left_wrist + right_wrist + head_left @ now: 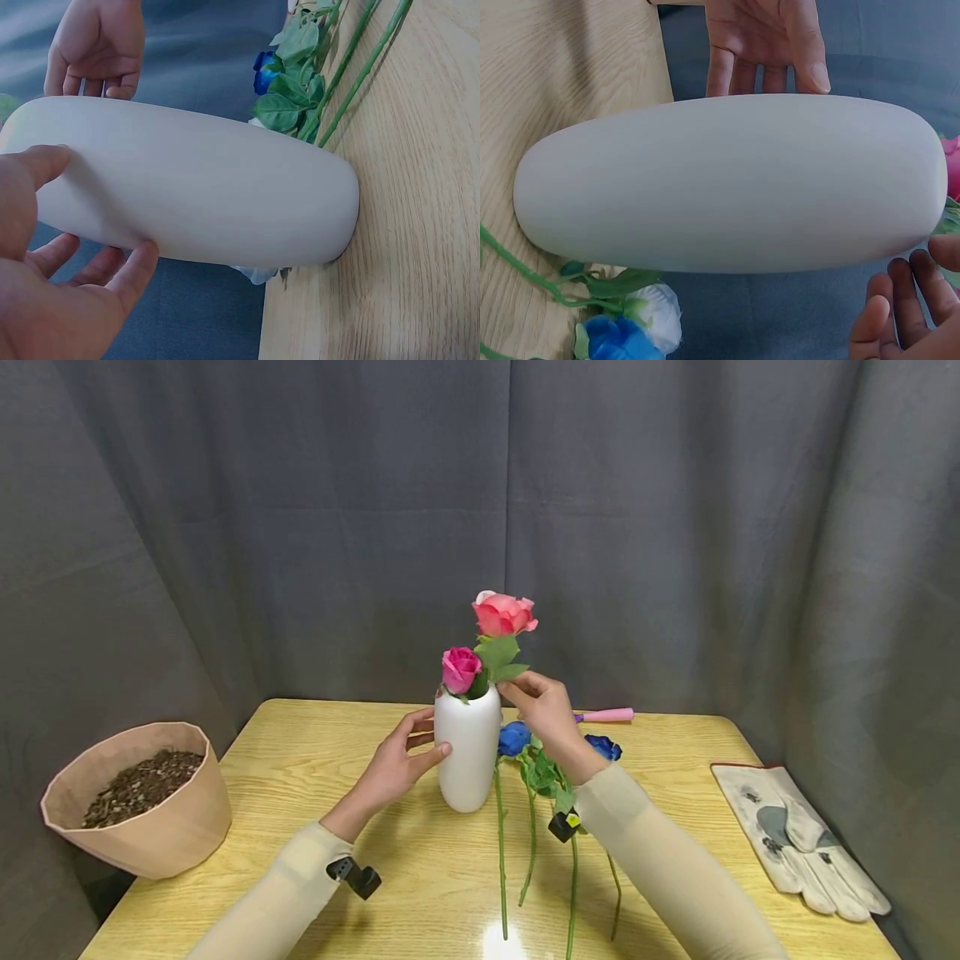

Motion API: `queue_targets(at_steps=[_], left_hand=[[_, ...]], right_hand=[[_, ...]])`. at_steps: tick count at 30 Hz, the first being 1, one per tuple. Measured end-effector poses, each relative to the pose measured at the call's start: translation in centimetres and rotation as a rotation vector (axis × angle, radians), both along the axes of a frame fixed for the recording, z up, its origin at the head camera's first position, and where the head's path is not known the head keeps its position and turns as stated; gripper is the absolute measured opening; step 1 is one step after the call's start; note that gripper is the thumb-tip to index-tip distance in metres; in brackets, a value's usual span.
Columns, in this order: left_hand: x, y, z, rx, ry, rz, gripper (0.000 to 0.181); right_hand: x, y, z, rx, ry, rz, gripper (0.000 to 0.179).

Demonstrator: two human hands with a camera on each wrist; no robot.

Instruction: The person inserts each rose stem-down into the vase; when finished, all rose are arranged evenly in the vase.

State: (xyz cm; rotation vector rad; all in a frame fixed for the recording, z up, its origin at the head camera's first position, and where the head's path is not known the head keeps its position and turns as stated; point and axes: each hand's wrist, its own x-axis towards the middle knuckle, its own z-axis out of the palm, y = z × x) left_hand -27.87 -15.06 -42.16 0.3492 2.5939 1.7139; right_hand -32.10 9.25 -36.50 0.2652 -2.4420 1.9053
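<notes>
A white vase [468, 752] stands upright on the table. My left hand [397, 760] holds its side, thumb on the near face and fingers round the left. From its mouth rise a tall coral rose [502, 614] with green leaves and a shorter magenta rose [461, 670]. My right hand [546, 706] is at the right of the rim, just under the coral rose's leaves. In the right wrist view its fingertips [922, 262] are bent close to the rim; I cannot tell whether they pinch anything.
Blue roses [514, 738] and a white rose [660, 319] lie right of the vase, stems toward me. Behind them is a tool with a pink handle [609, 715]. A peach pot [172, 835] of soil stands at left; work gloves [795, 843] lie at right. Grey curtains [375, 527] surround the table.
</notes>
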Motion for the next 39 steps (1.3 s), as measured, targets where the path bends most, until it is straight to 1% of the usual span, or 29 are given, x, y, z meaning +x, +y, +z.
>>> queue_targets(at_steps=[7,15,24,31,37,39], left_hand=[[0.0,0.0,0.1,0.000,-0.002,0.008,0.073],[0.1,-0.1,0.3,0.002,-0.012,0.011,0.077],[0.1,0.0,0.4,-0.008,-0.014,0.021,0.076],[0.1,0.0,0.4,-0.011,-0.013,0.021,0.077],[0.1,0.0,0.3,-0.011,-0.016,0.019,0.077],[0.1,0.0,0.3,-0.011,-0.016,0.020,0.077]], right_hand=[[0.4,1.0,0.0,0.021,0.005,0.029,0.029],[0.4,2.3,-0.5,0.041,-0.002,0.039,0.031],[0.9,3.9,-0.8,0.070,-0.033,0.063,0.030],[1.3,5.0,-1.0,0.109,-0.014,0.065,0.029],[1.4,6.3,-1.3,0.112,-0.027,0.077,0.036],[1.3,6.8,-1.4,0.110,-0.033,0.073,0.035]])
